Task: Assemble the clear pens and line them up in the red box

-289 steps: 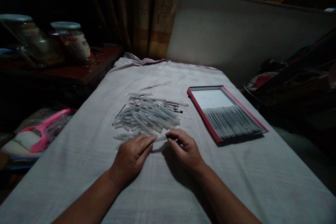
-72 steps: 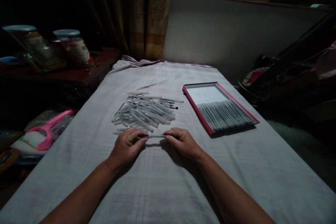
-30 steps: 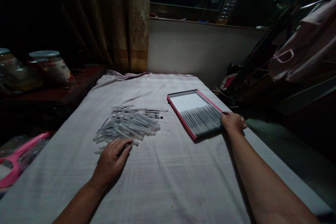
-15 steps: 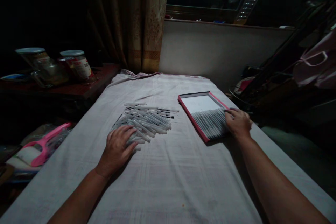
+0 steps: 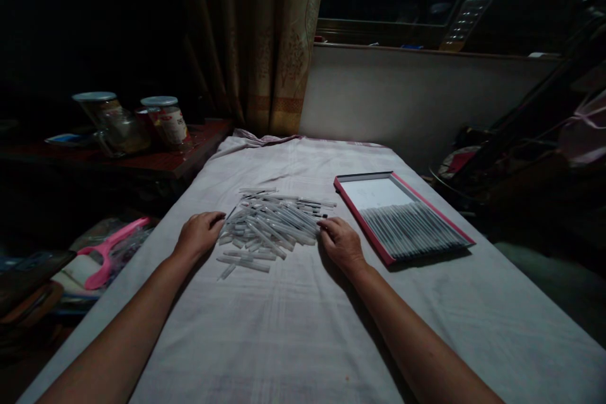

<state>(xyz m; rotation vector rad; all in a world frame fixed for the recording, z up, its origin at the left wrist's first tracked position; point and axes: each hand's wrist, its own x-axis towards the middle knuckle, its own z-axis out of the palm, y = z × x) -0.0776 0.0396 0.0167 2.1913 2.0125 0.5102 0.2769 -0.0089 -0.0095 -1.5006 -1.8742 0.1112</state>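
Observation:
A loose pile of clear-barrelled pens (image 5: 269, 224) lies on the cloth in front of me. At the pile's left end is my left hand (image 5: 201, 232), its fingers drawn together against the pen ends. My right hand (image 5: 341, 243) is at the opposite end, thumb and fingers closed by the pen tips. Whether either hand grips a pen is too small to tell. To the right lies a shallow box (image 5: 364, 218) with a pink rim. A row of similar pens (image 5: 411, 230) fills its near part, side by side; its white bottom shows at the far end.
A pale checked cloth (image 5: 265, 341) covers the surface. Jars (image 5: 173, 126) and a glass mug (image 5: 118, 136) stand on the dark red table at left. Below it is a pink-handled thing (image 5: 111, 249). A curtain (image 5: 284, 44) hangs behind, and a bottle (image 5: 468, 19) leans on the sill.
My right hand has left the box's right side and moved left to the pile. My left hand has gone from the pile's near side to its left end. The view has shifted slightly.

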